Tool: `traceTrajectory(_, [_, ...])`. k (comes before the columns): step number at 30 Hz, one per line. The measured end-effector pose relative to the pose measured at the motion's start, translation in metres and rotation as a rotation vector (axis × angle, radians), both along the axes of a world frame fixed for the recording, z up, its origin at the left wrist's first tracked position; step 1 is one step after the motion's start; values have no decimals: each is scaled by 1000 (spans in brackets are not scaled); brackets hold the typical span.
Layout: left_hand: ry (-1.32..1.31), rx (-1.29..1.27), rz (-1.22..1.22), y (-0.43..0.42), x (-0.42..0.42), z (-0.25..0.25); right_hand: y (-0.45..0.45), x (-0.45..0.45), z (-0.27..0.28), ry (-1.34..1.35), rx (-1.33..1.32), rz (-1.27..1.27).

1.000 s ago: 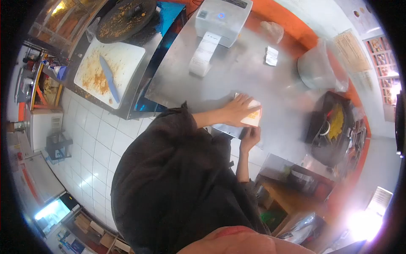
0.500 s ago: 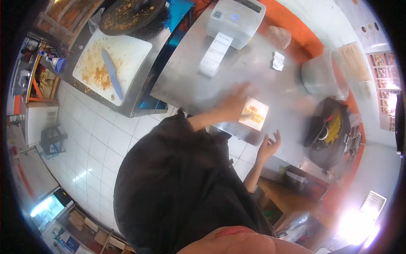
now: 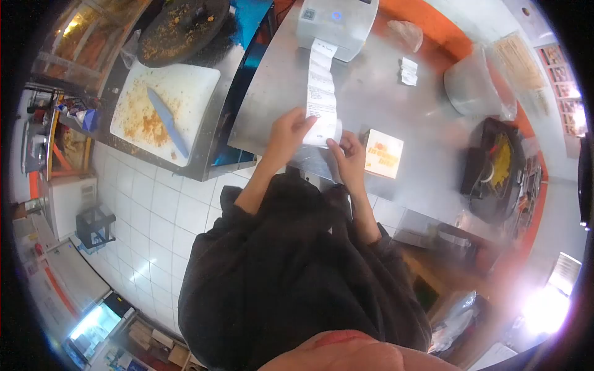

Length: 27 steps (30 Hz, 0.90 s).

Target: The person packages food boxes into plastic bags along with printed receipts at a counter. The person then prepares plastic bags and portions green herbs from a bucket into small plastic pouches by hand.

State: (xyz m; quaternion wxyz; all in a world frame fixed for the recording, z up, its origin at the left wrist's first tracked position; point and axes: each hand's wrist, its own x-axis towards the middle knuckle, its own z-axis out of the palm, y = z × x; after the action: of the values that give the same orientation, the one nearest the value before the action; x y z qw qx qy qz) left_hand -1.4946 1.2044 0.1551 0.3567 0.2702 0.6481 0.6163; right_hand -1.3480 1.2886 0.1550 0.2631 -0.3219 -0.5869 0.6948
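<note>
L hand has a narrow grip on the L edge of the printed paper strip, thumb on top nr its lower end; R hand also narrow, thumb & fingers pinching the strip's bottom R corner, where the paper curls. Strip runs from the front of the grey label printer (blue light on) down twd the person, over the metal surface, top end still in the printer slot. White box w/ orange & yellow lettering sits just R of the R hand, apart from it. Small paper slip lies farther back, nr a crumpled clear bag. Clear-lined tub stands at the R rear; dark container w/ yellow stuff inside is R of the box. On the L, separate steel surface carries a white cutting board w/ brown crumbs, blue-grey knife lying across it, & a dark round crumb-strewn slab behind. Tiled floor below, dark stool far L.
</note>
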Motion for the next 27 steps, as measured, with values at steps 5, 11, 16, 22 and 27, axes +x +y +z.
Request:
traceTrajectory(5, [45,-43,129,-25,14,6,-12,18,8,-123,-45,2])
traceTrajectory(11, [47,-185,-65,-28,24,32,-5,21,0,-193,292,-131])
traceTrajectory(16, [-34,-65,110,-18,36,32,-11,31,26,-67,-191,82])
traceTrajectory(22, [865,52,231,-14,43,59,-23,41,28,-141,-47,-87])
traceTrajectory(27, [1063,177,-125,-25,49,51,-23,49,38,-82,-42,-146])
